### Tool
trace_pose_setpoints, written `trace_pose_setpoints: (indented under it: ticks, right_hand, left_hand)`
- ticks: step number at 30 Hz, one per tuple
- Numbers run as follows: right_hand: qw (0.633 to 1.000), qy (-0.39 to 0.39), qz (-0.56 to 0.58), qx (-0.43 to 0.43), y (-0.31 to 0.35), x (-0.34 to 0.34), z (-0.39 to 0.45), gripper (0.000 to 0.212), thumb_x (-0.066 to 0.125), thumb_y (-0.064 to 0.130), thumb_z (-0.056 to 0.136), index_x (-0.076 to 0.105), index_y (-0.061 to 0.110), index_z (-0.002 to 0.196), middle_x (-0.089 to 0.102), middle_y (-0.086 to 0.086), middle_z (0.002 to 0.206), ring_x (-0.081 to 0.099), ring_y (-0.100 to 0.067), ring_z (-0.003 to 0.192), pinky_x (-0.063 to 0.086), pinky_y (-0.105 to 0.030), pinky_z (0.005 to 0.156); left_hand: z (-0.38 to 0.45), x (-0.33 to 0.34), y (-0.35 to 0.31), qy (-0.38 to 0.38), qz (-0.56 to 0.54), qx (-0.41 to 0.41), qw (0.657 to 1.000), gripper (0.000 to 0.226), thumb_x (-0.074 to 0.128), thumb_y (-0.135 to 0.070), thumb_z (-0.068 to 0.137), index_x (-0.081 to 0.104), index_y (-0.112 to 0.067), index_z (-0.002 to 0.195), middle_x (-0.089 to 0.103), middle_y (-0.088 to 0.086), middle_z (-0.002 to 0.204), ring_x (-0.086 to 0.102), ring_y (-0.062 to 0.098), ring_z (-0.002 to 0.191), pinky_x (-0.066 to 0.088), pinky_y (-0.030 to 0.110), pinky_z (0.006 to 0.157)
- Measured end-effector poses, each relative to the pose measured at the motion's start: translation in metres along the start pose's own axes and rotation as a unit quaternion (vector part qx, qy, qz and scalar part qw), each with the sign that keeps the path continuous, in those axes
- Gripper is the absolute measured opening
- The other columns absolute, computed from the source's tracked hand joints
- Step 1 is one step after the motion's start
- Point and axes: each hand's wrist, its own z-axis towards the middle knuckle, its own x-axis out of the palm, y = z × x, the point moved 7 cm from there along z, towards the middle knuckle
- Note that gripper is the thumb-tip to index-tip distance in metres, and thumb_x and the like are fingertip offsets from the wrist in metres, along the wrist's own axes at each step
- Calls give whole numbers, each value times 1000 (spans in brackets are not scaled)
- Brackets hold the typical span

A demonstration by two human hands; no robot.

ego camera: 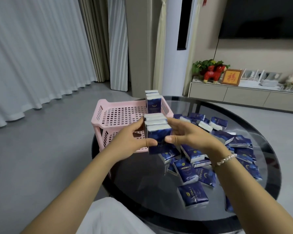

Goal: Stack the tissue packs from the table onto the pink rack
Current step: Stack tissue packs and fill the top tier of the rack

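A pink perforated rack (118,115) with two tiers stands on the left edge of a round dark glass table (150,191). Three dark-blue tissue packs (153,102) stand upright in a row at the far right of its top tier. I hold a bundle of several upright tissue packs (157,130) between both hands, just above the rack's near right corner. My left hand (134,137) grips its left side and front, thumb on the front pack. My right hand (184,132) grips the right side. Several loose tissue packs (210,159) lie scattered on the table.
A beaded bracelet (227,158) is on my right wrist. Grey floor (41,149) lies to the left of the table, with white curtains (32,56) behind it. A low cabinet (243,97) with ornaments runs along the far right wall. My white-clothed lap (108,217) is below.
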Motion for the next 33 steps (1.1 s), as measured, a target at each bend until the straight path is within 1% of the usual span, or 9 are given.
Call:
trace_pose_setpoints:
  ticks: [3,7,12,17,21,27,29,31,33]
  right_hand:
    - [1000,-14,-15,-9,11,-18,9,45,62,14,88,50,33,127,62,14,125,58,-18,116,49,-28,94]
    - [996,-35,-77,-2,10,-43,34,65,62,44,83,36,37,142,49,13,140,51,-18,124,38,-48,107]
    - [998,-54,-39,13,1,-60,64,53,58,37,86,42,35,137,55,14,134,47,-8,127,35,-41,110]
    - [998,-47,-32,38,-11,-66,80,37,53,21,95,48,28,131,60,10,128,54,-6,119,41,-30,104]
    - [994,-45,-77,61,-22,-70,88,49,58,34,90,45,31,136,56,11,133,50,-9,125,37,-36,107]
    - [986,-66,-147,51,-20,-72,93,49,55,28,93,39,35,139,56,12,128,55,-1,104,41,-15,84]
    - [982,-75,-166,54,-21,-74,95,51,57,29,92,39,36,140,56,12,128,56,4,96,41,-16,81]
    - [979,-76,-179,63,-21,-74,96,53,58,27,92,38,38,140,56,17,121,55,9,84,40,-8,71]
    - [975,-76,-197,70,-23,-75,97,55,60,23,91,38,38,140,57,18,115,55,6,78,40,-8,65]
  left_hand:
    - [21,-7,-15,3,2,23,1000,85,81,-49,62,45,-38,137,55,-19,132,52,3,122,38,37,110]
    - [52,-19,-25,-17,33,16,999,87,77,-55,62,43,-36,140,46,-9,140,49,9,125,36,38,111]
    - [85,-22,-23,-5,-2,-7,1000,61,73,-31,79,49,-31,135,53,-7,136,52,10,122,38,31,106]
    - [99,-18,-7,10,-47,-31,998,40,69,-24,84,55,-45,115,65,-17,114,58,7,113,43,34,104]
    - [108,-10,9,21,-96,-48,994,42,68,-16,85,54,-45,112,64,-12,117,58,15,117,48,37,99]
    - [117,-6,26,14,-161,-68,985,49,74,-24,79,54,-53,113,49,1,140,55,31,120,53,50,90]
    - [119,-6,30,11,-143,-69,987,52,80,-41,69,55,-60,110,49,-2,139,54,28,122,52,50,92]
    - [122,-6,34,11,-118,-66,991,68,81,-56,58,52,-58,119,49,-6,139,51,21,125,49,48,97]
    - [122,-6,34,3,-68,-46,997,77,80,-46,67,43,-48,134,43,-9,142,46,13,128,43,44,104]
